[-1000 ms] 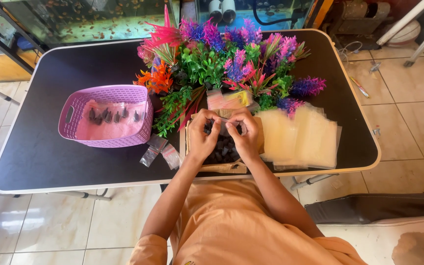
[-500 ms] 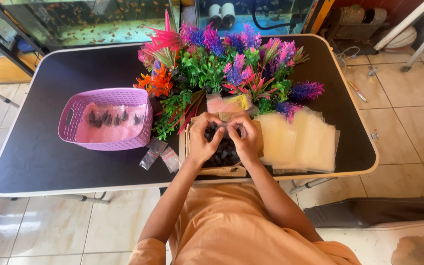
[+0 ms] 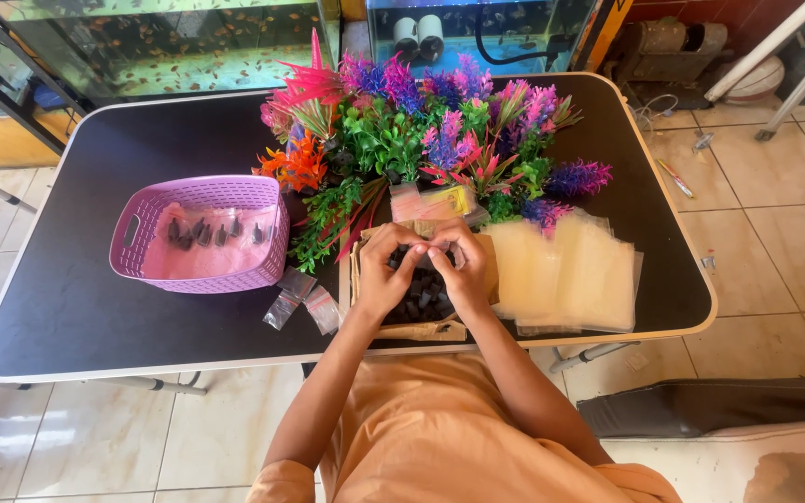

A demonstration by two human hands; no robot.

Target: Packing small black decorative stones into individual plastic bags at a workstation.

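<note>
fingers (image 3: 426,253) pinching small piece, above black pieces (image 3: 421,300)

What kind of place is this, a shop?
Probably an aquarium shop or its workroom: glass fish tanks stand behind the black table, which holds a heap of colourful plastic plants and a stack of clear bags.

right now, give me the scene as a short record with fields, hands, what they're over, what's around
left hand: fingertips meet the right hand's over the box; any held item too small to tell
right hand: same, pinching toward the left
cardboard box: under both hands, holds small dark pieces
basket: purple, left of box, dark pieces inside
plastic plants: colourful pile behind the box
clear bags: stack right of box
table: dark top
</note>
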